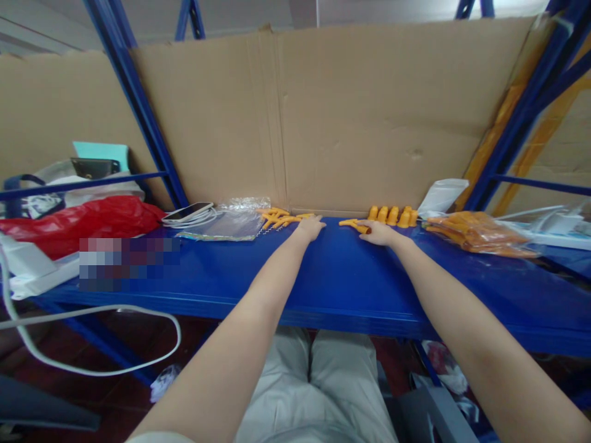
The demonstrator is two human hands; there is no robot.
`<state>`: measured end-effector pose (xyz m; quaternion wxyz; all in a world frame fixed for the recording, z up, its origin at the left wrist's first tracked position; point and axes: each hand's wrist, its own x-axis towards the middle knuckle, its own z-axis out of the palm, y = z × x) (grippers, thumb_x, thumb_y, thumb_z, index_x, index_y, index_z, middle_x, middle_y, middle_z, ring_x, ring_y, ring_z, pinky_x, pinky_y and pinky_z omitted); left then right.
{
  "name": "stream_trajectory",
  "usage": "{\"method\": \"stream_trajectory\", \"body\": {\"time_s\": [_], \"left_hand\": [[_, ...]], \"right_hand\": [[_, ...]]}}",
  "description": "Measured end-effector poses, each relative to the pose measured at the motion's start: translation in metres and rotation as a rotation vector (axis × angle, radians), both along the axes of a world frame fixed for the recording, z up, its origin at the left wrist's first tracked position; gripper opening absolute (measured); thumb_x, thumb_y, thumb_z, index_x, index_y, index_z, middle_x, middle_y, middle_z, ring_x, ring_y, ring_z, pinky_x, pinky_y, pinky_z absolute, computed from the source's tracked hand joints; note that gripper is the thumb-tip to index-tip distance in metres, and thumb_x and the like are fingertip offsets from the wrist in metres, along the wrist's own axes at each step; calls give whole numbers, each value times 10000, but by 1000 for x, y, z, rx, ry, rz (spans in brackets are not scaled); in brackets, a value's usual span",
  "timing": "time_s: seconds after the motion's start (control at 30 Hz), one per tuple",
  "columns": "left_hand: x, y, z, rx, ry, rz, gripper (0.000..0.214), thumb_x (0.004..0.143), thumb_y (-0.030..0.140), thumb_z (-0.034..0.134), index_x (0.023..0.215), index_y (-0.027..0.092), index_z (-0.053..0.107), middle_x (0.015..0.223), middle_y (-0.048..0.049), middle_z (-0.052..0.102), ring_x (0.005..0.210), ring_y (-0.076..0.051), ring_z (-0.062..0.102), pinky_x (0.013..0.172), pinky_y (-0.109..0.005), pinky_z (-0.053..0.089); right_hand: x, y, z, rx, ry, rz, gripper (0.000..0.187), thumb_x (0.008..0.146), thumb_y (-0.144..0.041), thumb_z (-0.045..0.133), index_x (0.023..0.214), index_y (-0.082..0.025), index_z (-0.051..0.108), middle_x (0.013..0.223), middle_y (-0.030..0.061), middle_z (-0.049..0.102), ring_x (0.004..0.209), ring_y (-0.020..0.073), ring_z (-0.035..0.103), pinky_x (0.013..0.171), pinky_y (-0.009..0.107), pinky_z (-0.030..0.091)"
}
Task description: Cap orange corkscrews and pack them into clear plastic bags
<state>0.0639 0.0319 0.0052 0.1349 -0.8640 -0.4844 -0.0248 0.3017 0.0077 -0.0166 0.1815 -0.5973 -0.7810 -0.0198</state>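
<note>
orange pieces with twisted metal tips (276,218) heaped at left, tips angled front-left; left hand (313,227) at the heap's right end, grip can't be told. blue tabletop (344,264) spans between hands and out to its near edge; cardboard wall (369,117) close behind. right hand (379,234) at an orange piece (349,223), long axis roughly sideways, end pointing left; grip unclear. orange cups (393,215) in a row just behind.

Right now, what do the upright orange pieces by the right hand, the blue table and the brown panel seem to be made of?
Orange pieces: probably plastic, smooth and satin, judging by their even colour. Blue table: likely painted metal, from its uniform coat and soft sheen. Brown panel: looks like matte cardboard, with vertical creases.
</note>
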Motion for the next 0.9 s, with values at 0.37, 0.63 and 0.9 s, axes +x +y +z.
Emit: {"method": "stream_trajectory", "body": {"time_s": [0.37, 0.63, 0.9], "left_hand": [[27, 5, 9, -15, -48, 144, 362, 826, 5, 462, 1099, 112, 676, 1118, -184, 674, 1099, -235, 616, 933, -338, 473], [15, 15, 12, 63, -592, 94, 249, 814, 73, 523, 937, 147, 727, 1023, -139, 707, 1023, -229, 641, 904, -321, 479], [17, 22, 26, 31, -1266, 134, 185, 834, 158, 547, 889, 109, 716, 932, -104, 722, 870, -162, 659, 787, -247, 487]], "right_hand": [[3, -14, 22, 107, 96, -122, 381, 822, -247, 505, 1162, -188, 665, 1186, 71, 665, 1094, 255, 608, 963, 379, 454], [21, -27, 28, 297, 211, -419, 424, 816, -168, 416, 1187, -138, 617, 1274, 136, 576, 1202, 290, 514, 1022, 413, 392], [59, -15, -3, 180, 430, -628, 506, 768, -200, 480, 1271, -175, 518, 1400, 148, 424, 1278, 302, 429, 1031, 416, 389]]}}
